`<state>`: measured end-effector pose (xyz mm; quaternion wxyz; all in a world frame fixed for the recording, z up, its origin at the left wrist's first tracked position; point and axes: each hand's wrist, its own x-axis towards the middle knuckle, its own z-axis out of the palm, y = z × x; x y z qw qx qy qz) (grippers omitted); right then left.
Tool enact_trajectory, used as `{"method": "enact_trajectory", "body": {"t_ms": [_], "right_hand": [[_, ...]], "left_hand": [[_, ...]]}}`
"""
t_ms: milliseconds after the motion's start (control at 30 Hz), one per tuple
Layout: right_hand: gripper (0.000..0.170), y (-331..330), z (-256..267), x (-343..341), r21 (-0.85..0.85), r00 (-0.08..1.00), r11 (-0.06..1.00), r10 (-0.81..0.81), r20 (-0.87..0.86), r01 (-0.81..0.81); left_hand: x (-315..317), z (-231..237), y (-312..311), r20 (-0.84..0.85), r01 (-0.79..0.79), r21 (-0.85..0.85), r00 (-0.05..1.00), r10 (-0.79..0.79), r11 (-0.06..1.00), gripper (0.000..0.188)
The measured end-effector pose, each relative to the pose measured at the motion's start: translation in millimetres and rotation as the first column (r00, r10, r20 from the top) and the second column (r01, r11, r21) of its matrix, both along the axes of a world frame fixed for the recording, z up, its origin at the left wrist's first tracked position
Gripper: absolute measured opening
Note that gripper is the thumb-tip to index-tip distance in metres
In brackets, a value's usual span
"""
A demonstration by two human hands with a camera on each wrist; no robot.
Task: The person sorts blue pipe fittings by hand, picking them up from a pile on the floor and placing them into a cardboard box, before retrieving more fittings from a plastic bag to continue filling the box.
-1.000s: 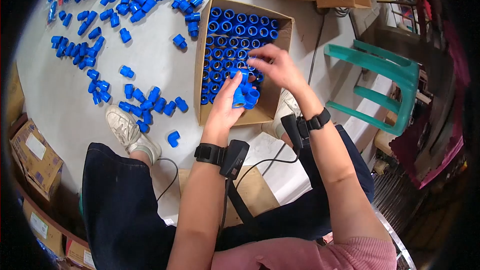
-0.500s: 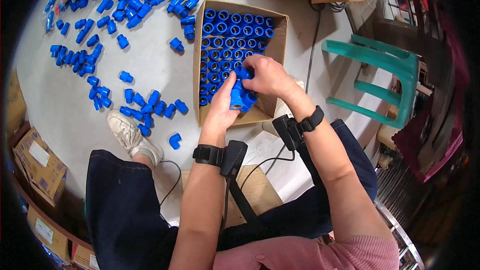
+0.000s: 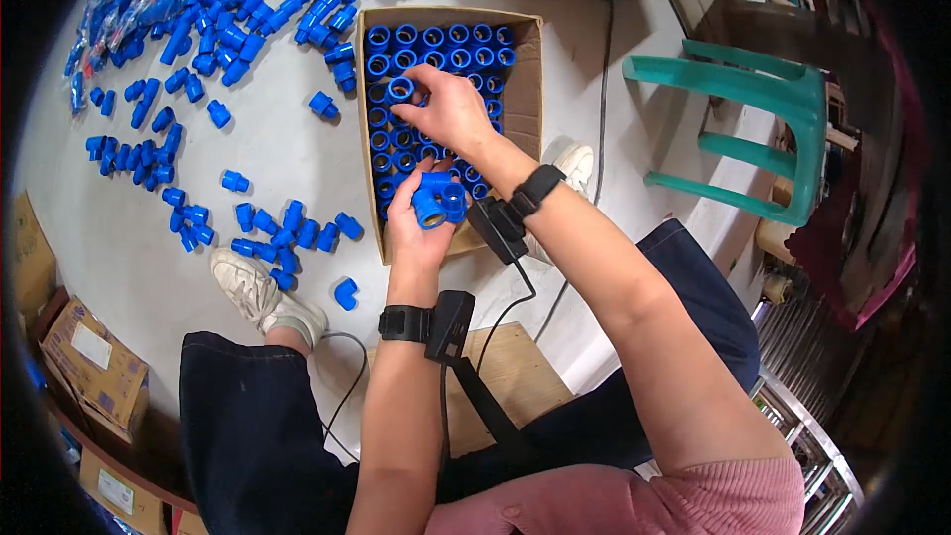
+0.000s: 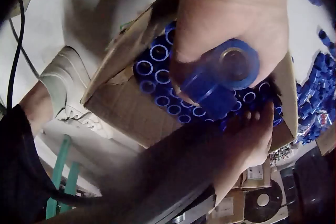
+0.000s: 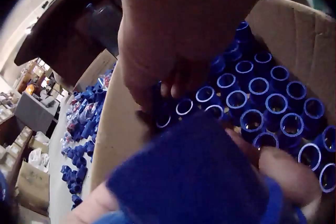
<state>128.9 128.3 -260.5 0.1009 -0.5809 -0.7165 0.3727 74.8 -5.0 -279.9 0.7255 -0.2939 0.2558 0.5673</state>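
Blue plastic pipe fitting (image 3: 400,90) is pinched in R grip (image 3: 451,116) above L side of cardboard box (image 3: 526,89), w/ more blue fittings (image 3: 454,203) held in L grip (image 3: 418,238) over near end; all prob. light, stiff, slightly slick, best taken by outer wall.

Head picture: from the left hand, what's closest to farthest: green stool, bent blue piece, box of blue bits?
1. Box of blue bits, right by the left hand.
2. Bent blue piece, on the floor, left.
3. Green stool, over on the right.
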Motion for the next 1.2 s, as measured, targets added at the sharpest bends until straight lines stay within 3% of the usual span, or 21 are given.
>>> {"method": "enact_trajectory", "body": {"t_ms": [100,300,800,1200], "right_hand": [[0.036,2.6,-5.0,-5.9,-0.015,0.991,0.997,0.082,0.106,-0.081],[0.032,2.1,-17.2,-8.1,0.011,0.985,0.993,0.115,0.128,-0.118],[0.036,9.8,-25.4,-15.9,0.042,0.959,0.978,0.191,0.208,-0.203],[0.034,12.4,-24.3,-9.7,0.068,0.980,0.980,0.179,0.084,-0.184]], "left_hand": [[-0.2,1.7,-1.5,-0.001,-0.078,0.047,0.997,0.078,0.996,0.033],[-4.8,6.3,-3.0,0.014,-0.174,0.039,0.985,0.173,0.984,0.029],[-4.7,6.1,-0.2,-0.023,-0.234,-0.005,0.972,0.234,0.972,0.025],[-6.8,6.3,2.7,-0.009,-0.268,0.033,0.963,0.269,0.963,0.027]]}}
